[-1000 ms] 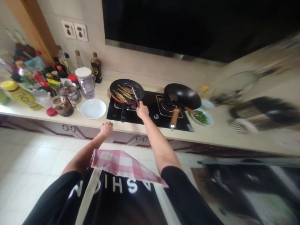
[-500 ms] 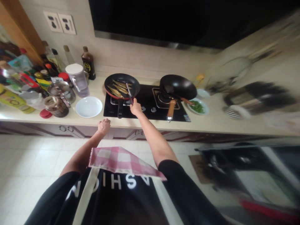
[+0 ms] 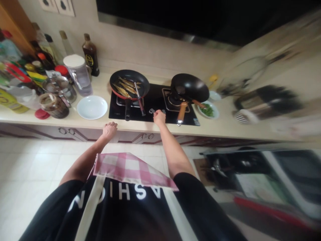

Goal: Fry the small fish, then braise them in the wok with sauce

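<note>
My right hand (image 3: 159, 117) is at the front of the black gas stove (image 3: 156, 97), its fingers closed at a stove knob (image 3: 163, 111). Another knob (image 3: 151, 110) shows just to its left. My left hand (image 3: 110, 130) rests on the counter's front edge, fingers loosely extended and holding nothing. On the left burner stands a frying pan (image 3: 142, 78) with several small browned fish (image 3: 128, 85). A long utensil (image 3: 140, 103) with a metal shaft and dark red handle leans over the pan's rim, untouched. Its far end cannot be made out.
A wok (image 3: 193, 87) with a wooden handle stands on the right burner. Beside it is a plate of chopped greens (image 3: 208, 109). A white plate (image 3: 92, 107) lies left of the stove, near a jar (image 3: 56, 107), a water pitcher (image 3: 79, 75) and several bottles.
My right hand has let go of the utensil, leaving it on the pan's rim, and has moved right to the knobs. My left hand stays at the counter edge. The view has tilted slightly.
</note>
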### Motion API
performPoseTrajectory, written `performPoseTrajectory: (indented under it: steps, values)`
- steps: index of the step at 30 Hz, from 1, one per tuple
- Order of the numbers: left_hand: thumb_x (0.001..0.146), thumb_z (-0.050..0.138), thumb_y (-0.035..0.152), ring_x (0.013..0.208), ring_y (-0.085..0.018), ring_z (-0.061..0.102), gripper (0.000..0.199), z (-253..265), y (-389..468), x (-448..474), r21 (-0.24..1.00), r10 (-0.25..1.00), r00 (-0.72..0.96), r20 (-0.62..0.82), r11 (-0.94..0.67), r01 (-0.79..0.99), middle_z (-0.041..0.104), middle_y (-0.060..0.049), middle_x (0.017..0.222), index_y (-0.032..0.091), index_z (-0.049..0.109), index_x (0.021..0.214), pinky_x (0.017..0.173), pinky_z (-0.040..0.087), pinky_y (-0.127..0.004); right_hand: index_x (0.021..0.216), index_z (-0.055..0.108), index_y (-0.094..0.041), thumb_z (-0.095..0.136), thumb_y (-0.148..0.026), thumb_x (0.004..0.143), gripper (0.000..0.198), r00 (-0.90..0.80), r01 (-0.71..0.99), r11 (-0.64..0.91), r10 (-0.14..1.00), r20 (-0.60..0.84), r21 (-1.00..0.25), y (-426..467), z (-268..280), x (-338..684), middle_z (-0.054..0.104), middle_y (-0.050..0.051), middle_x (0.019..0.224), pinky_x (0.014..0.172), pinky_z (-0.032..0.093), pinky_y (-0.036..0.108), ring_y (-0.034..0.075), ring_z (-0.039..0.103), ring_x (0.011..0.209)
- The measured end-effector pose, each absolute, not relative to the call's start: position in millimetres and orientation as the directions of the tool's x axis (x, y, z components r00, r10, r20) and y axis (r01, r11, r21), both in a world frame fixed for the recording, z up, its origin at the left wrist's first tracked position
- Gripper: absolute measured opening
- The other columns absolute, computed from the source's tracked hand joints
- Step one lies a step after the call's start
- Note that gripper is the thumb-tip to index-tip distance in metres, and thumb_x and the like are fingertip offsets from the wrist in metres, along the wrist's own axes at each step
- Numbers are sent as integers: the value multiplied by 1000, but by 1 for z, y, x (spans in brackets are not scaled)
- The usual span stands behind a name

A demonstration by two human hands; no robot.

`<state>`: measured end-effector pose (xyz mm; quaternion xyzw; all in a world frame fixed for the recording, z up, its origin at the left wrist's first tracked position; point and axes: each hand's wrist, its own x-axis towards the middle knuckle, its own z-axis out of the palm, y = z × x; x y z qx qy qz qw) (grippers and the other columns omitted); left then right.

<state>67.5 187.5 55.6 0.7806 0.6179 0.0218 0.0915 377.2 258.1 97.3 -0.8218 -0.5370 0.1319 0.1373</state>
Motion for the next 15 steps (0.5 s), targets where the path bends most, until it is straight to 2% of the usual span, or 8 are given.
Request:
performPoseTrajectory:
  steps: [2,4,9,12,15]
  values:
    - [97,42,23,106,-24,61,31,43,169,69,250,962,260,-77,-234,940,62,-13,120,18,65,118,87,46,-33,117,65,-16,45,-30,98,31,384,862,-394,918,-95,-320,257,92,385,69,17,111,88,48,32,24,64,104]
    - [98,39,26,101,-23,64,34,21,143,69,320,953,271,-138,-216,923,64,-11,118,20,66,118,82,48,-31,120,64,-15,46,-31,98,32,368,878,-384,923,-109,-284,259,89,390,68,18,112,87,48,34,26,64,104]
    - [97,44,25,105,-23,66,36,-59,70,62,410,879,171,-445,31,912,66,-15,122,15,63,126,86,50,-31,137,51,-13,49,-38,97,48,298,938,-312,948,-109,-154,282,83,403,66,22,116,87,49,37,30,64,107]
    - [96,46,23,101,-24,68,34,-101,33,63,448,848,122,-516,146,882,68,-16,118,14,63,124,85,50,-32,143,44,-10,47,-41,98,56,241,969,-245,966,-94,-37,294,75,413,66,25,116,87,49,40,33,64,109]
    - [98,43,24,97,-22,68,31,-135,6,74,537,847,95,-523,240,809,69,-15,113,15,65,118,84,50,-31,143,41,-8,46,-38,98,55,175,982,-166,978,-111,86,300,63,425,67,24,113,87,50,40,32,66,106]
